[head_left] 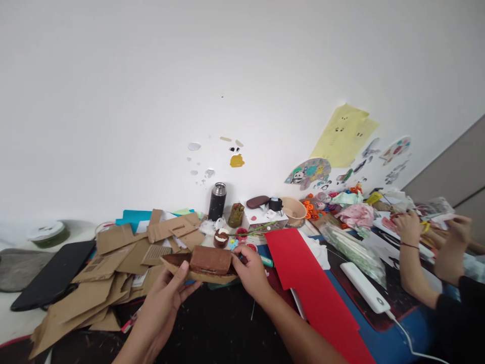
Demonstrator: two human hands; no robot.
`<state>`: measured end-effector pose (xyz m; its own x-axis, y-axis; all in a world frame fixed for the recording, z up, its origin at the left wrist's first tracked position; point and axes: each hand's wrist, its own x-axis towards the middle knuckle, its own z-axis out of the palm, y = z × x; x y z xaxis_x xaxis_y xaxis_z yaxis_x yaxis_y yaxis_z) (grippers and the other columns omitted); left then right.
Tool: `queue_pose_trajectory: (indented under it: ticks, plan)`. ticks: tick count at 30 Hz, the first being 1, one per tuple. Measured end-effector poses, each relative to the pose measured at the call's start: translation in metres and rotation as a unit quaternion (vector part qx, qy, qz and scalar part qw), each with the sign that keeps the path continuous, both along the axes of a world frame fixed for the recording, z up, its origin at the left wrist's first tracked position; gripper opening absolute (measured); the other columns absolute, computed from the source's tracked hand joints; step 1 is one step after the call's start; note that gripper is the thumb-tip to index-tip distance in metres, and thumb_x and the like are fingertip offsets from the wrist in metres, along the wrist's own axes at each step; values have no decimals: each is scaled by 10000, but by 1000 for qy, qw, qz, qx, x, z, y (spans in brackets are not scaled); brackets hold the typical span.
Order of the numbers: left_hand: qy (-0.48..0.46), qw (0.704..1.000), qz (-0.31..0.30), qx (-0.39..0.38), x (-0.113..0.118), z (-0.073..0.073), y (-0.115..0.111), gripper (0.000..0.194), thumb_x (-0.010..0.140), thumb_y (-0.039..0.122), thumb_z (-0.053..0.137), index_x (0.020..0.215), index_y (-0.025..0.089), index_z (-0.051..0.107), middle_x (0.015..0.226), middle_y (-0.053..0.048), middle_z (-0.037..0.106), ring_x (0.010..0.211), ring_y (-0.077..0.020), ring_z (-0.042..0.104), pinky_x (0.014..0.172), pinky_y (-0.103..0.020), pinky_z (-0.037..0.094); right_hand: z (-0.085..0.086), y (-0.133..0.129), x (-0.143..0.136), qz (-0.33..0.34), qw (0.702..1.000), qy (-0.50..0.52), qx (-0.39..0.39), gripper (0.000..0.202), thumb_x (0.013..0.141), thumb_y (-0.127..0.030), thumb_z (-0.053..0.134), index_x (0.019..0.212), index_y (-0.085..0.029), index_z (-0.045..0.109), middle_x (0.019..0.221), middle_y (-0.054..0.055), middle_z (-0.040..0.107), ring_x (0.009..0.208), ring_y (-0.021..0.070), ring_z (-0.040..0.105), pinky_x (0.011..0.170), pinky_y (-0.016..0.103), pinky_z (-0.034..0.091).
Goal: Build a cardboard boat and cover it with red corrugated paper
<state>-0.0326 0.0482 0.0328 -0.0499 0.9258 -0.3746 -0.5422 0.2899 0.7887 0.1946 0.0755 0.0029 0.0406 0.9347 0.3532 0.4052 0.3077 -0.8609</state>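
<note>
While the left hand (162,298) cups the flat boat-shaped piece of brown cardboard (197,274) from below, thumb pressed on its near edge, the right hand (250,270) pinches the right end of the brown painted block (210,259) that sits on it. Both hands are closed on the work, held just above the dark counter (212,328) in front of the person. By the look of it, the step in hand is seating the block on the cardboard base; the next move seems to call for steady pressure from the right fingers while the left keeps the base level, since the thin cardboard could bend or tip.

To the left lies a loose heap of brown cardboard offcuts (113,273), beside a black flat case (53,275). Just behind the work stand a small round pot with a white top (221,238), a black steel flask (217,201) and a tan bowl (293,210). A sheet of red card (310,283) lies just right of the right hand, crowding that side, and a white oblong power bank with a cable (366,287) lies beyond it. At the far right another person's hands (432,232) work among paper scraps, well apart from the cardboard piece.
</note>
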Motion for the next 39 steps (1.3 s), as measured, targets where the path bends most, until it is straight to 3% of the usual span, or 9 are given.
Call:
queue_pose_trajectory:
  ticks: [8,19,32,39]
  plan:
    - [-3,1000,1,-17,3,2,-2,374,812,308,939,1142,200,799,1401,-149,816,1328,-392,746,845,-425,730,0,-2,1,-8,1000,8,-3,204,967,-353,631,809,-234,680,827,46,729,805,239,682,740,323,523]
    - [-5,1000,-26,-2,1,1,-2,603,610,389,1069,1107,226,770,1473,-135,777,1476,-447,638,875,-414,722,1,-3,4,-5,1000,13,-6,220,967,-375,633,806,-232,678,826,41,725,804,232,675,746,316,522]
    - [3,999,-33,17,-3,0,0,655,567,456,1092,1099,219,794,1405,-142,812,1434,-444,675,910,-440,723,-8,1,1,-10,1000,19,-12,193,967,-365,647,844,-229,705,832,49,725,788,230,669,688,300,520]
    - [-7,999,-40,19,-8,-13,3,590,639,410,1079,1134,224,817,1441,-135,800,1427,-437,685,943,-463,726,-6,-1,1,-13,1000,18,-8,179,954,-351,646,834,-230,701,837,46,728,802,238,680,741,326,516]
